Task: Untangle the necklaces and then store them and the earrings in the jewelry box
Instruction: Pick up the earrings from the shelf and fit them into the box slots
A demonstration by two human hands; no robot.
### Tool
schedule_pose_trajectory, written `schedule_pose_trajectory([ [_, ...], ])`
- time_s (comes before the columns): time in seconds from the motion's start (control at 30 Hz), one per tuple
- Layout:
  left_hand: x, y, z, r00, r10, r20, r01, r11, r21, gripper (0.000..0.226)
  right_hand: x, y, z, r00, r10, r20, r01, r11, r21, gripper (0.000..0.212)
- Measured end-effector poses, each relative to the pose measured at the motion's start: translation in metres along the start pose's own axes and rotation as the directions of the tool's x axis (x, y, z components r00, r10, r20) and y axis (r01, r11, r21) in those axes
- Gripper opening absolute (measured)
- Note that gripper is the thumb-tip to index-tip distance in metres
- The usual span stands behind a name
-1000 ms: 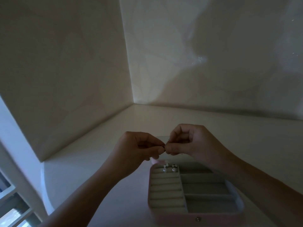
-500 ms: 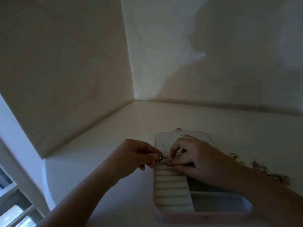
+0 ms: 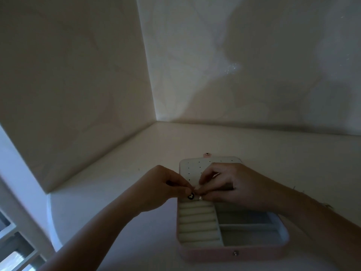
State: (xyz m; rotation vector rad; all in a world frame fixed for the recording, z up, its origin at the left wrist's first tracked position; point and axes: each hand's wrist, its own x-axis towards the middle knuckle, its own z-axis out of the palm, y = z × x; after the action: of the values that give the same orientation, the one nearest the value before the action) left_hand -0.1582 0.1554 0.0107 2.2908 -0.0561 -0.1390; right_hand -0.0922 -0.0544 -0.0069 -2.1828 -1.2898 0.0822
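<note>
The fingers (image 3: 185, 190) of the left hand (image 3: 156, 187) pinch one small dark round earring (image 3: 190, 196), held just above the far left corner of the tray, where the ring rolls (image 3: 197, 222) begin. The curled fingertips of the right hand (image 3: 228, 184) meet it from the other side; whether they grip anything I cannot tell. One pink jewelry box (image 3: 214, 253) lies open on the tabletop (image 3: 117, 192), its dotted lid (image 3: 193, 165) laid back flat. Both forearms reach in from the lower edge, the two hands converging knuckles up.
</note>
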Motion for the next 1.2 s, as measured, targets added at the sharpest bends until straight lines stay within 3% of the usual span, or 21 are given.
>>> schedule_pose_trajectory([
  [0.3, 0.007, 0.009, -0.008, 0.992, 0.093, 0.09, -0.112, 0.965, 0.239, 0.015, -0.002, 0.004, -0.008, 0.995, 0.069, -0.076, -0.064, 0.995, 0.071, 0.008],
  [0.5, 0.013, 0.018, -0.011, 0.958, 0.131, 0.254, -0.194, 0.95, 0.242, 0.014, -0.002, 0.003, -0.008, 0.994, 0.08, -0.076, -0.074, 0.994, 0.079, 0.008],
  [0.73, 0.017, 0.018, -0.014, 0.942, 0.214, 0.258, -0.281, 0.923, 0.262, 0.012, -0.003, 0.002, -0.007, 0.997, 0.053, -0.062, -0.048, 0.996, 0.078, 0.011],
  [0.97, 0.023, 0.015, -0.015, 0.943, 0.221, 0.248, -0.298, 0.893, 0.336, 0.012, -0.005, -0.003, -0.005, 0.999, -0.003, 0.043, 0.0, 0.998, 0.069, 0.018],
  [1.2, 0.025, 0.018, -0.021, 0.923, 0.218, 0.316, -0.321, 0.889, 0.326, 0.015, -0.002, -0.003, -0.002, 1.0, 0.02, 0.003, -0.02, 0.997, 0.071, 0.018],
])
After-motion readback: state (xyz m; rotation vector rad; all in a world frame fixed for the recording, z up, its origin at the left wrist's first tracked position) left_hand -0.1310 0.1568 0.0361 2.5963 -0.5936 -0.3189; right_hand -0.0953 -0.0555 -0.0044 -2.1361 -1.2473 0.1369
